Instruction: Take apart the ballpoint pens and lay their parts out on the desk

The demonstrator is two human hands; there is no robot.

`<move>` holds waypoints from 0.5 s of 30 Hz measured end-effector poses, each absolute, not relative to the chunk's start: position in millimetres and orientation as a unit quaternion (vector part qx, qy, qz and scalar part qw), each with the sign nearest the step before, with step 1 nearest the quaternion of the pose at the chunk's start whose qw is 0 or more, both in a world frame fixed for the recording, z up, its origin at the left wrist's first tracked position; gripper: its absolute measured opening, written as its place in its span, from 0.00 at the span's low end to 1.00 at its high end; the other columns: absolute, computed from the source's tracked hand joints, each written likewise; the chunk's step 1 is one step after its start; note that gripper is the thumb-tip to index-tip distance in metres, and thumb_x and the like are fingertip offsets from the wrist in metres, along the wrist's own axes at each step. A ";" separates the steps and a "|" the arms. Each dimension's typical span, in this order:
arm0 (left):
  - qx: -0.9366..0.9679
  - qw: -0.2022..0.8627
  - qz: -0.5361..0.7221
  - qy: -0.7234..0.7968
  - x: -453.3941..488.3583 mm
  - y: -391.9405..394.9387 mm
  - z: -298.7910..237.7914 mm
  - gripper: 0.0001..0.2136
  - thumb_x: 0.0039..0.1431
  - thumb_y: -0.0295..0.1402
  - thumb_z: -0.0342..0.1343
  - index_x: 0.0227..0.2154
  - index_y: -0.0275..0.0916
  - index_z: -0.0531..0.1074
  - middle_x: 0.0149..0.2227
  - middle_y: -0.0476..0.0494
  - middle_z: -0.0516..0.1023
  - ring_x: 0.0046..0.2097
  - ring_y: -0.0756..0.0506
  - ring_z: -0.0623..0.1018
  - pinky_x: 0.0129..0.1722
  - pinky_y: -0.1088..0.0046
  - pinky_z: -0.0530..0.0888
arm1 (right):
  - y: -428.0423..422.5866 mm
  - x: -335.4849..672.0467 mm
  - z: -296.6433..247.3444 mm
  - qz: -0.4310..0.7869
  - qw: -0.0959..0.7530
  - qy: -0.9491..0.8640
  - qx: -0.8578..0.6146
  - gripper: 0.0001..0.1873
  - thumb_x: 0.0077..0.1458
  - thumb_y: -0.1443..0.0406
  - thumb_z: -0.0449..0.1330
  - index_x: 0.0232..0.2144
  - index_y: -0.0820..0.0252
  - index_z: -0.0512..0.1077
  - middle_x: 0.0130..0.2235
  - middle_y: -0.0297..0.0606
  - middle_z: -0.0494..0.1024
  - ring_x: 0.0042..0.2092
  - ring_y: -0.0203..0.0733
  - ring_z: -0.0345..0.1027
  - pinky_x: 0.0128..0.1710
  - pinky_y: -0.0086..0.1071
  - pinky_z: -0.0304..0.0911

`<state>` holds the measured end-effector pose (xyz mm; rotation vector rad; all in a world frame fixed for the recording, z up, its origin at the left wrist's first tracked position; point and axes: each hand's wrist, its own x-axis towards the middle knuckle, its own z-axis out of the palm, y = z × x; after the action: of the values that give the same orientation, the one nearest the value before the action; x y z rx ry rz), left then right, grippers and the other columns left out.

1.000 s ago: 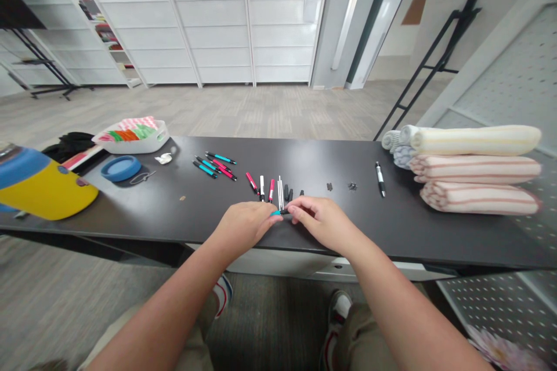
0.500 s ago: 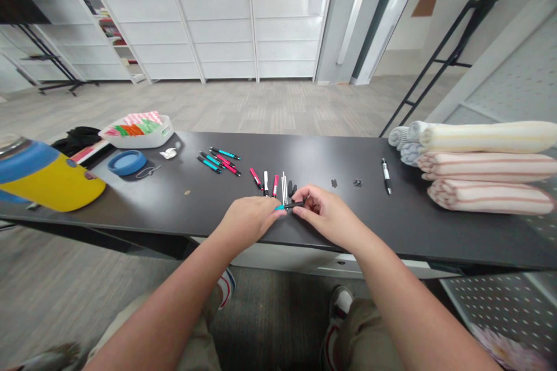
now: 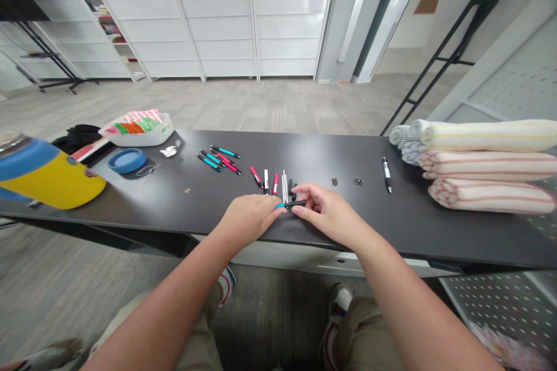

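Observation:
A blue and black pen [image 3: 296, 204] lies level between my two hands near the table's front edge. My left hand [image 3: 250, 217] is closed on its blue end, and my right hand [image 3: 319, 207] pinches its black end. Just beyond my fingers lie thin white pen refills [image 3: 284, 184] and small black pen parts [image 3: 290, 186]. Left of these are a red pen barrel [image 3: 275, 184], a white pen barrel [image 3: 266, 181] and another red barrel [image 3: 256, 176]. My fingers hide part of the pen.
Several blue and red pens [image 3: 220, 159] lie back left on the dark table [image 3: 313, 153]. Small metal clips [image 3: 357, 181] and a white and black pen [image 3: 387, 175] are right, before rolled towels [image 3: 487, 165]. A white basket [image 3: 150, 138], blue lid [image 3: 127, 160] and yellow bottle [image 3: 65, 179] stand left.
My right fingers have shifted slightly around the black end of the pen. Both hands still hold it in about the same place.

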<state>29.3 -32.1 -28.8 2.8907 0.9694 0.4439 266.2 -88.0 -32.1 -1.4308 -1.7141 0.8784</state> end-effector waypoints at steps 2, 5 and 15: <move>0.939 0.030 0.141 0.314 29.4 -32.2 -28.3 0.13 0.75 0.43 0.49 0.46 0.41 0.76 0.43 0.45 0.84 0.45 0.43 0.83 0.43 0.69 0.74 | -88.1 265.4 -29.1 0.326 0.343 -0.681 -0.559 0.15 0.66 0.55 0.60 0.51 0.53 0.77 0.35 0.33 0.81 0.33 0.39 0.71 0.36 0.33 0.64; 0.939 0.029 0.140 0.313 29.5 -32.3 -28.0 0.14 0.75 0.43 0.50 0.46 0.42 0.76 0.43 0.45 0.85 0.45 0.43 0.83 0.44 0.70 0.75 | -87.6 266.1 -27.9 0.315 0.342 -0.695 -0.549 0.12 0.67 0.57 0.58 0.42 0.53 0.80 0.37 0.35 0.82 0.38 0.41 0.74 0.39 0.34 0.64; 0.939 0.033 0.144 0.311 30.2 -33.5 -24.4 0.15 0.76 0.38 0.47 0.58 0.45 0.72 0.49 0.45 0.84 0.49 0.43 0.84 0.46 0.68 0.77 | -85.1 280.0 -38.3 0.412 0.414 -0.605 -0.541 0.16 0.62 0.52 0.64 0.46 0.56 0.76 0.29 0.29 0.72 0.30 0.37 0.67 0.31 0.32 0.62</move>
<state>30.2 -33.5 -24.4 2.8895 0.9580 0.4425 280.0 -85.1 -38.3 -1.3591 -1.5210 1.0366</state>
